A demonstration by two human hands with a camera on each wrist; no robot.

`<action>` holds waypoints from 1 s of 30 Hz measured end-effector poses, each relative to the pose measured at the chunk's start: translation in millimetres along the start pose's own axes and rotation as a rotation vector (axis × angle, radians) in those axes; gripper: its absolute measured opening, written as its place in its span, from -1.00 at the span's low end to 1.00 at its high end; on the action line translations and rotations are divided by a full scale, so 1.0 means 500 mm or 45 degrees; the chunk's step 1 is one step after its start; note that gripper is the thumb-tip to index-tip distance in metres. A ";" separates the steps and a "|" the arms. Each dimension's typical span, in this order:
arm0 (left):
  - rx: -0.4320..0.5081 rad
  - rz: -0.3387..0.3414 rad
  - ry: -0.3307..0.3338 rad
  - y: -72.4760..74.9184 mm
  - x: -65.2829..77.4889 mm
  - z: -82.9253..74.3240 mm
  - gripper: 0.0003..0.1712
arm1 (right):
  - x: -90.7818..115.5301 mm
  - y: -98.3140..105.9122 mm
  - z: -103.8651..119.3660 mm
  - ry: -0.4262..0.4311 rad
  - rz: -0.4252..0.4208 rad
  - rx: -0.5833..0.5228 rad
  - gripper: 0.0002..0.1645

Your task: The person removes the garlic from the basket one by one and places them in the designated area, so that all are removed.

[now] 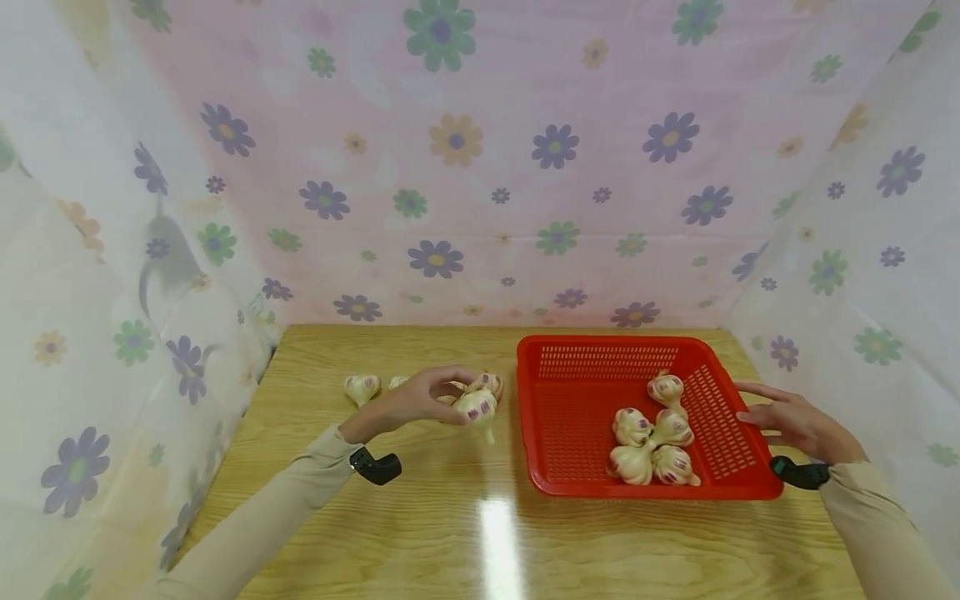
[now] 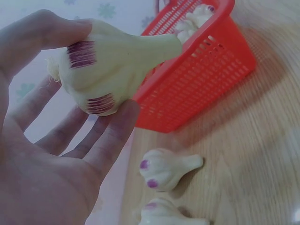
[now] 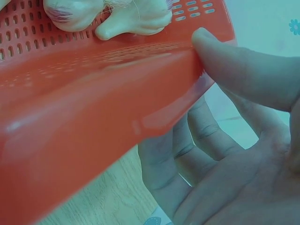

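My left hand [image 1: 427, 396] pinches a garlic bulb [image 2: 105, 65] between thumb and fingers, left of the red basket. The bulb is whitish with purple patches, its stem pointing away from the palm in the left wrist view. Another garlic bulb [image 1: 491, 382] shows just behind the held one in the head view. At the basket's right side, my right hand [image 1: 806, 425] grips the rim, thumb on top and fingers curled under the outer edge. The red plastic basket [image 1: 528, 417] has slotted walls. Several garlic bulbs [image 1: 632, 427] lie inside it, toward the right.
A garlic bulb [image 1: 362, 388] lies on the wooden table [image 1: 330, 517] at the left, with another garlic bulb [image 1: 397, 382] beside it, partly hidden by my left hand. Flower-patterned cloth [image 1: 495, 167] hangs behind the table and along both sides.
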State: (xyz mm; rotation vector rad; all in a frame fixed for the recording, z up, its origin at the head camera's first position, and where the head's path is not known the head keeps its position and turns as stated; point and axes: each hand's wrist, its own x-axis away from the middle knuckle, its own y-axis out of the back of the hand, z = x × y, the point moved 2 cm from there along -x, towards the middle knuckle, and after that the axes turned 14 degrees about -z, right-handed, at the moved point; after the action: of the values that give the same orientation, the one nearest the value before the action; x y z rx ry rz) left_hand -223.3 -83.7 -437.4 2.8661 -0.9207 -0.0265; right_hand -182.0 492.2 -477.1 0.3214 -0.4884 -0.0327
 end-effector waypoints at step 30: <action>-0.006 -0.110 0.128 0.133 0.071 0.000 -0.30 | -0.006 0.003 -0.002 -0.014 0.031 -0.016 -0.45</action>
State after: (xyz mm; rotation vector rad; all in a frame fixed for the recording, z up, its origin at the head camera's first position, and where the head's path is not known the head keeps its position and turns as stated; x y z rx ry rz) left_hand -232.7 -157.8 -427.8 2.8712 -0.7773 0.1057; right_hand -184.1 494.3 -478.8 0.3031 -0.5029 -0.0142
